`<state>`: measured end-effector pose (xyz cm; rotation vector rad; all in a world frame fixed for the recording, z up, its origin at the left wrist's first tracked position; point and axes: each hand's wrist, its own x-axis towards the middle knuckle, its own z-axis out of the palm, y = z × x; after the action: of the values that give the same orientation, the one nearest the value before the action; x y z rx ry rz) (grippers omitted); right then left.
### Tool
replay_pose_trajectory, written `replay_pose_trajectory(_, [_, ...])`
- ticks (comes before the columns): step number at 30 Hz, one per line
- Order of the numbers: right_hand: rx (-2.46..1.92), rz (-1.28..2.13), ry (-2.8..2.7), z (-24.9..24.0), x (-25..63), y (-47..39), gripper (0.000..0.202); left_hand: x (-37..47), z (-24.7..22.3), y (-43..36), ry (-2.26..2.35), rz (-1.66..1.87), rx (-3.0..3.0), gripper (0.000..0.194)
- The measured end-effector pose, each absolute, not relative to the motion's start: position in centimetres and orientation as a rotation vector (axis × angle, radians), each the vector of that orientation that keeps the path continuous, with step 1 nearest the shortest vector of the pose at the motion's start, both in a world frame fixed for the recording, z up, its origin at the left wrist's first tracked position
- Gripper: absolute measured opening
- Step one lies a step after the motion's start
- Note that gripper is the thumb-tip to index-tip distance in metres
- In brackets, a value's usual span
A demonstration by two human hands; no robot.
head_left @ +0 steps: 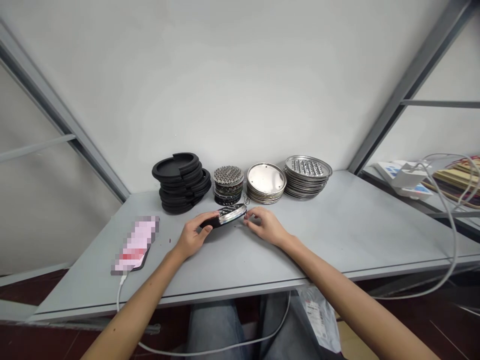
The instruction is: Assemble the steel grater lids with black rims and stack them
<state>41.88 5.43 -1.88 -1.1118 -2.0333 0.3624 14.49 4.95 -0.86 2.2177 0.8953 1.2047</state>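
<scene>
My left hand (195,233) is closed round the left side of a round black and silver grater piece (228,214), tilted above the grey table (300,240). At the piece's right end, my right hand (260,222) pinches something small and dark, too small to name. Behind them stand a stack of black round rings (180,182), a stack of small rough metal discs (228,182), a stack of smooth silver plates (266,180) and a stack of silver grater discs (307,172).
A phone (137,245) with a white cable (119,295) lies on the table's left. White boxes (407,177) and flat yellowish pieces (457,180) sit beyond the right metal frame. A plastic bag (320,320) is below the table's front edge.
</scene>
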Motion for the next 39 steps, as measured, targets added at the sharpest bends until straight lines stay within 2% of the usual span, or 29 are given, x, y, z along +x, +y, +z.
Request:
replay_pose_trajectory(12, [-1.188, 0.354, -2.034, -1.1, 43.6, 5.8, 0.017, 14.1, -0.7, 5.3, 0.813, 1.173, 2.482, 0.035])
replay_pose_trajectory(18, [-1.289, 0.316, -2.243, -1.0, 43.8, 5.9, 0.015, 14.5, -0.8, 4.9, 0.879, 1.048, 2.653, 0.043])
replay_pose_trajectory(25, [-1.439, 0.226, -2.195, -1.5, 44.1, 6.2, 0.020, 15.1, -0.9, 4.3, 0.969, 0.904, 2.694, 0.045])
replay_pose_trajectory(31, [-1.282, 0.252, -2.114, -1.2, 43.7, 5.8, 0.031, 15.1, -0.6, 4.3, 1.121, 0.976, 2.641, 0.043])
replay_pose_trajectory(34, [-1.097, 0.322, -2.192, -1.3, 43.1, 5.5, 0.046, 14.7, -1.0, 4.7, 1.295, 0.935, 2.608, 0.054])
replay_pose_trajectory(39, [-0.945, 0.390, -2.343, -1.8, 42.7, 5.2, 0.067, 14.3, -1.8, 4.8, 1.366, 0.600, 2.556, 0.079])
